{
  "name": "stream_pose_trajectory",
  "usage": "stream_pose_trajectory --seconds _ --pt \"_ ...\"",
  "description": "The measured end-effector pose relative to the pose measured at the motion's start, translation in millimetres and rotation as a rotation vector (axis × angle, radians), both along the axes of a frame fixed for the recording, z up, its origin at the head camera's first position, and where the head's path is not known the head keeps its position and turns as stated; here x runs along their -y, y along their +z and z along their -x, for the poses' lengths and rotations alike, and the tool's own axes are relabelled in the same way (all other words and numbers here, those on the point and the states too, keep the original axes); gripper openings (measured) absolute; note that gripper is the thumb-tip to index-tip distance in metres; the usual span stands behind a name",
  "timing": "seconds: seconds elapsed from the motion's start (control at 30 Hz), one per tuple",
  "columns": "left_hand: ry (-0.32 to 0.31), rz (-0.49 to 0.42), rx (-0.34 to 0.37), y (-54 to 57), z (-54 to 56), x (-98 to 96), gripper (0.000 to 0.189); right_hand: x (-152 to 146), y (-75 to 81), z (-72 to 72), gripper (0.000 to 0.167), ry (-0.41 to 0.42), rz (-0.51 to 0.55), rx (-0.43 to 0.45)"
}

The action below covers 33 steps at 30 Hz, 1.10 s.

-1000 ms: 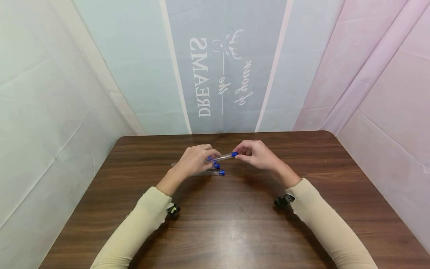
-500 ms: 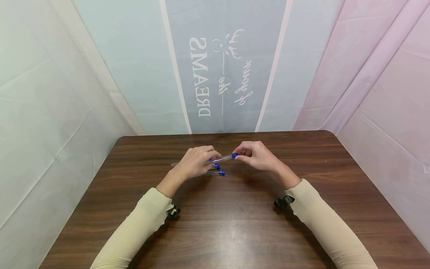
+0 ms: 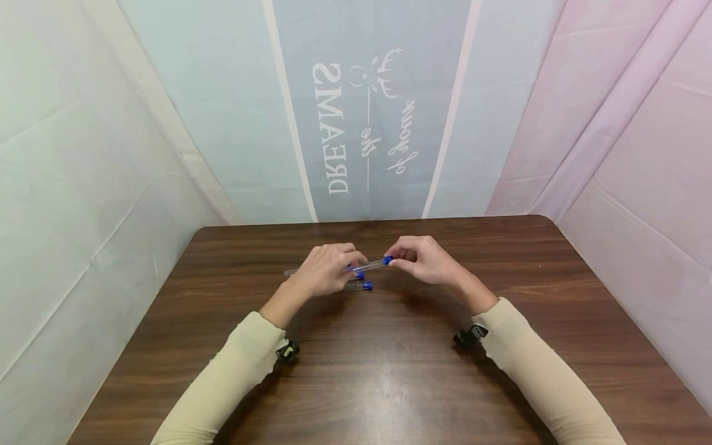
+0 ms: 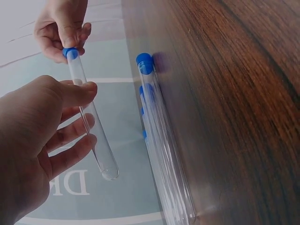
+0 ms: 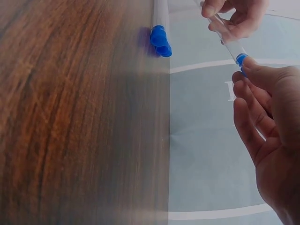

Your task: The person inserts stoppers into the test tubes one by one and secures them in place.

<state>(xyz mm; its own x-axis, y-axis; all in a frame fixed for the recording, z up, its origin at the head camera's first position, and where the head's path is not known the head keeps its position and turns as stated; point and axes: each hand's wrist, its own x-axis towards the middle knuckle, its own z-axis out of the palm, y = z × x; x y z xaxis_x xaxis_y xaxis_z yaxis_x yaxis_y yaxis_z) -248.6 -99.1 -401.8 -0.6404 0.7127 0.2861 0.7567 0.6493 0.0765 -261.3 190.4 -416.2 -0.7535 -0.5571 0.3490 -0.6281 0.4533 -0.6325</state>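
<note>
A clear test tube (image 4: 99, 133) with a blue stopper (image 4: 70, 52) is held above the table, slanting between both hands. My left hand (image 3: 325, 269) grips its glass body, thumb on one side and fingers on the other. The thumb and forefinger of my right hand (image 3: 425, 258) pinch the blue stopper, which is seated in the tube's mouth. Beneath and beside my left hand, several more stoppered test tubes (image 4: 161, 140) lie side by side on the table, their blue stoppers (image 5: 159, 37) pointing right. In the head view my left hand hides most of their glass.
The dark wood-grain table (image 3: 384, 371) reaches back to a printed fabric backdrop (image 3: 372, 123). Pale cloth walls stand to the left (image 3: 83, 185) and right (image 3: 639, 185). A small black camera sits on each wrist (image 3: 288, 351).
Both hands have sunk slightly toward the table with the held tube, its stoppered end dropping a little. Their grips look the same; the tubes lying on the table have not moved.
</note>
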Motion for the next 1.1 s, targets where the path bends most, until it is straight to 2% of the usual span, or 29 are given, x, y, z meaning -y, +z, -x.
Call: stream_pose_trajectory --seconds 0.33,0.7,0.93,1.1 --pt "-0.007 -0.044 -0.040 0.4 0.5 -0.5 0.021 1 -0.1 -1.5 0.012 0.018 0.078 -0.025" --pt "-0.006 -0.078 0.010 -4.1 0.3 -0.7 0.023 2 -3.2 -1.4 0.012 0.015 0.126 0.003" --pt "-0.019 -0.116 0.028 -2.8 0.4 -0.9 0.023 7 -7.5 -2.9 0.012 -0.034 0.185 -0.013" --pt "0.007 -0.124 0.013 -3.7 0.4 -1.3 0.020 9 -12.3 -3.3 0.014 -0.072 0.203 -0.033"
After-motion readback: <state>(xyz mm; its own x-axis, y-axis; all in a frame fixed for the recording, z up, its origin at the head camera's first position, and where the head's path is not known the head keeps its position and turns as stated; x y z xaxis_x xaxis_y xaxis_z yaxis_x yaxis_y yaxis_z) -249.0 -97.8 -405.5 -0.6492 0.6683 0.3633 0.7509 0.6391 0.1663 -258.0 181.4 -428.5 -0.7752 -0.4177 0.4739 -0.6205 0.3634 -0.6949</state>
